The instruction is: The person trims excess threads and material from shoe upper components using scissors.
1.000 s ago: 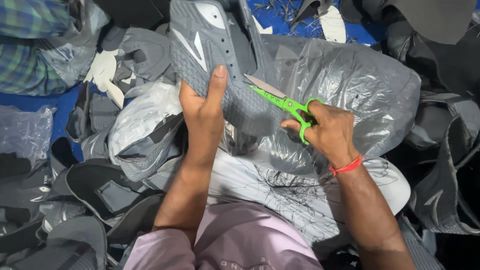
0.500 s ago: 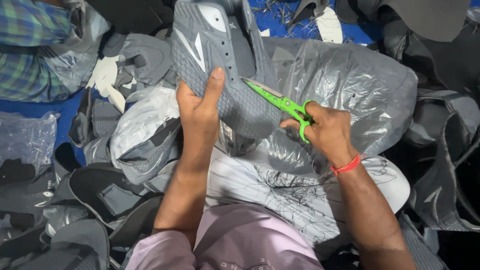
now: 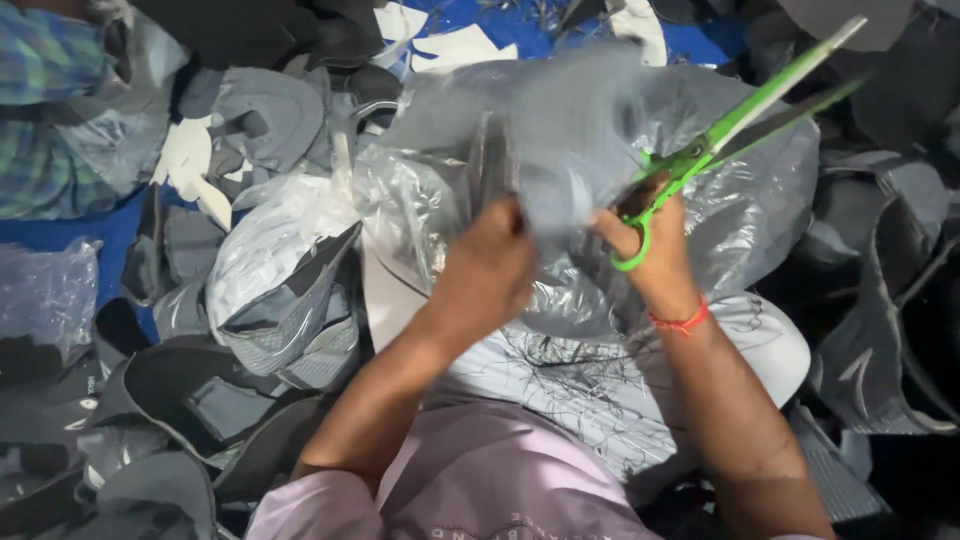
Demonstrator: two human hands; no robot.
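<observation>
Grey shoe-upper piece (image 3: 560, 150) at 12 o'clock was motion-blurred, outline unreadable. Left hand (image 3: 490, 265) hid its lower edge; fingers not countable. Scissors (image 3: 735, 125) at 1 o'clock: blades smeared, tip near the top edge. Right hand (image 3: 650, 245) blurred. Checked sleeve (image 3: 45, 110) at 10 o'clock was cut off by the frame.

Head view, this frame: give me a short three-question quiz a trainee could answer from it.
1. True or false: the right hand holds the green-handled scissors with the blades pointing up and away from the person.
2. Which hand grips the grey piece? A) left hand B) right hand only C) neither
3. Fill in: a red ____ circles the right wrist.

Key: 1 true; 2 A; 3 band. The grey piece is motion-blurred, so its exact shape cannot be told. Thread trimmings lie on the white surface below the hands.
</observation>
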